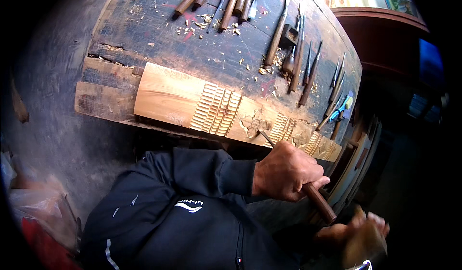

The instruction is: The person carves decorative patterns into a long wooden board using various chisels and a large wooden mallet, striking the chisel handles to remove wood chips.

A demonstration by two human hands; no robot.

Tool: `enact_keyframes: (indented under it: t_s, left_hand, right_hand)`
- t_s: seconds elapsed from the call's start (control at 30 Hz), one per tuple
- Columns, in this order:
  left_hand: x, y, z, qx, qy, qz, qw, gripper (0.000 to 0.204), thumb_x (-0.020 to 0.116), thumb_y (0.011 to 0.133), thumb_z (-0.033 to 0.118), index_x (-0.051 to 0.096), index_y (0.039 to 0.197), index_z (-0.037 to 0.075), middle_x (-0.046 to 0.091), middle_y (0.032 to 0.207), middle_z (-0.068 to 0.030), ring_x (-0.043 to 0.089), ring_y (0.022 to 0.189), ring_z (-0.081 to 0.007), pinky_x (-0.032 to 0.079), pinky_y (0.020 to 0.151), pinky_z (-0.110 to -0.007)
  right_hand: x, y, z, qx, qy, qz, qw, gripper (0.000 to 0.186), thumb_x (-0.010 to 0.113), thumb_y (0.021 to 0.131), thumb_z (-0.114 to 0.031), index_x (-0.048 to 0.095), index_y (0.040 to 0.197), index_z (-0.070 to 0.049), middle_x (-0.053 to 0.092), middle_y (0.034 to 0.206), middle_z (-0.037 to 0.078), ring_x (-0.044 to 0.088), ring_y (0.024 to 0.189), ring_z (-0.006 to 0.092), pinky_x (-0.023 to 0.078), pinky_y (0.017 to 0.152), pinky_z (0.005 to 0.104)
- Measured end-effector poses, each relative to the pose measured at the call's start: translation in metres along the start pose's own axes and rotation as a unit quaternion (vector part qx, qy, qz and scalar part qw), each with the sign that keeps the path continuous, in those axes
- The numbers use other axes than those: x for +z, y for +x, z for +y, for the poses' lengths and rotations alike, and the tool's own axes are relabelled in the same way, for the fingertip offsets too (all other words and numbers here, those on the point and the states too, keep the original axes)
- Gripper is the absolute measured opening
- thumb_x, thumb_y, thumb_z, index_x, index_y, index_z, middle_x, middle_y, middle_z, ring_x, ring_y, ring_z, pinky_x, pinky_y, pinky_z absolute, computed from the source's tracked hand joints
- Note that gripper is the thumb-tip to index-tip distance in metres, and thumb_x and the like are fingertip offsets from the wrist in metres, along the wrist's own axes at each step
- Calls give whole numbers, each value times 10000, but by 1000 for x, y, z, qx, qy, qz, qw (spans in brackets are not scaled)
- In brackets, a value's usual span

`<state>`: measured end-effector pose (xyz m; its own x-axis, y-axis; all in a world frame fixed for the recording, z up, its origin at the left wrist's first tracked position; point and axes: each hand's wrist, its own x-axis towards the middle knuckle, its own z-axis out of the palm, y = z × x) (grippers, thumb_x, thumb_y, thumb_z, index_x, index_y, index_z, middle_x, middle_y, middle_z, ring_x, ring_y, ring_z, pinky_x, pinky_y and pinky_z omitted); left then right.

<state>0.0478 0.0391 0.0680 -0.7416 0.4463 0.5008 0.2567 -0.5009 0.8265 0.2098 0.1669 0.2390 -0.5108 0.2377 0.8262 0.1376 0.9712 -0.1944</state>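
Observation:
My left hand (288, 170) is closed around a carving chisel (320, 204), its dark wooden handle sticking out toward the lower right. The chisel's blade tip meets a pale wooden board (168, 95) beside a carved flower outline. Bands of stepped notches cross the board on either side of that flower. At the lower right, in shadow, my right hand (334, 232) grips a blurred light-brown wooden mallet (364, 246), held apart from the chisel's handle end. Motion smears part of that hand's fingers.
The board lies along the near edge of a dark, worn workbench (159, 34). Several wooden-handled chisels (236, 5) lie at the back, and more (308, 73) rest on the right beside a small dark block (288, 36). Wood chips are scattered about. A plastic bag (43, 205) is at lower left.

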Motion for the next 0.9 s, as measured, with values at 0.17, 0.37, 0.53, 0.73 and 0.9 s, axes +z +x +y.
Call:
enact_keyframes:
  t_s: [0.17, 0.37, 0.53, 0.73, 0.9]
  left_hand:
    - [0, 3, 1, -2, -11, 4, 1000, 387, 786, 943, 201, 542, 660, 104, 563, 614, -97, 624, 552, -318, 476, 512, -434]
    - [-7, 0, -4, 22, 4, -31, 999, 452, 837, 918, 242, 507, 650, 89, 509, 608, -104, 590, 535, -320, 436, 500, -447]
    - [-8, 11, -7, -16, 9, -36, 999, 500, 871, 894, 272, 489, 632, 85, 494, 601, -95, 561, 517, -312, 400, 472, -449]
    - [22, -24, -15, 145, 28, -135, 980, 494, 863, 873, 291, 450, 648, 141, 414, 625, -19, 495, 507, -188, 340, 438, -356]
    - [30, -27, -6, 160, 55, -109, 980, 555, 888, 837, 315, 399, 650, 133, 354, 639, 0, 425, 506, -149, 286, 443, -329]
  right_hand:
    - [-27, 1, 2, -65, -202, -266, 940, 508, 733, 1016, -278, 552, 1417, -24, 625, 1113, 103, 647, 1014, 207, 540, 1002, 370]
    - [23, -36, -3, 79, -170, -130, 974, 605, 773, 938, -141, 498, 1451, 26, 651, 1107, 136, 688, 1007, 237, 535, 1030, 407]
    - [19, -74, 25, 378, 284, -51, 880, 862, 753, 864, -183, 315, 1571, 42, 598, 1075, 129, 654, 863, 194, 569, 799, 312]
    - [16, -138, 99, 601, 446, -22, 663, 719, 683, 1018, -223, 344, 1604, 20, 589, 1117, 126, 626, 848, 181, 551, 732, 305]
    - [33, -154, 101, 572, 454, -40, 682, 731, 724, 977, -199, 375, 1577, 29, 595, 1105, 135, 647, 815, 191, 568, 699, 298]
